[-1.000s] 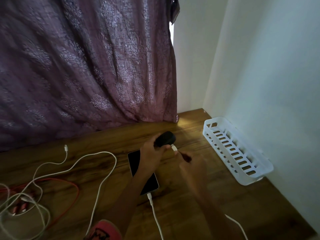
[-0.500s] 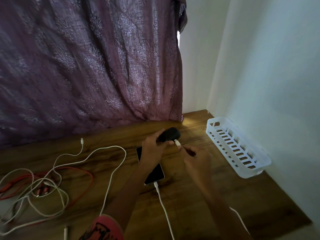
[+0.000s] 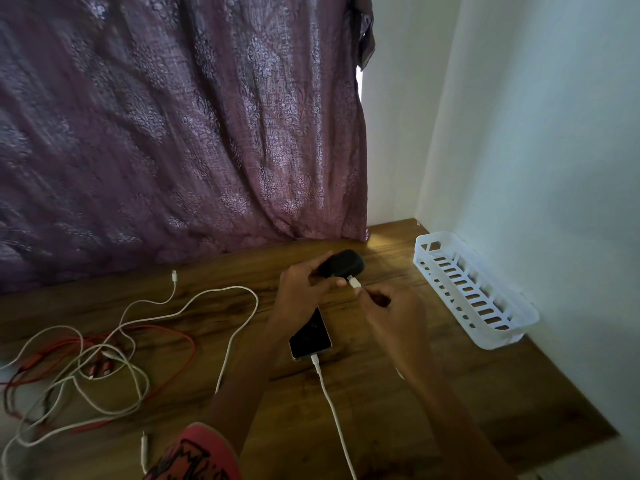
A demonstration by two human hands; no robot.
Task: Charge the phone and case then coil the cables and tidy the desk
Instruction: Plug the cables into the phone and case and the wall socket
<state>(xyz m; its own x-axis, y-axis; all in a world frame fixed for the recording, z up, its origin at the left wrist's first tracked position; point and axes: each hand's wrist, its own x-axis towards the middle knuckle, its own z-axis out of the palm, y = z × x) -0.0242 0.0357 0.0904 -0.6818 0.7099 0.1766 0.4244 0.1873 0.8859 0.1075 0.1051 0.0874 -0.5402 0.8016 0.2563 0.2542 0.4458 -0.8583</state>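
My left hand (image 3: pixel 304 289) grips a small black oval case (image 3: pixel 343 265) above the wooden desk (image 3: pixel 398 393). My right hand (image 3: pixel 391 306) pinches a white cable plug (image 3: pixel 354 281), whose tip touches the case's near edge. Below my hands a dark phone (image 3: pixel 311 336) lies flat on the desk, with a white cable (image 3: pixel 329 400) plugged into its near end. My left forearm hides part of the phone.
A white slotted plastic basket (image 3: pixel 474 292) stands along the right wall. A tangle of white and red cables (image 3: pixel 93 362) lies at the left, with a loose white plug (image 3: pixel 175 276) near the purple curtain (image 3: pixel 173 133). White walls close the right corner.
The plug in my right hand has moved up to the case's edge. The view has shifted left, showing more of the cable tangle.
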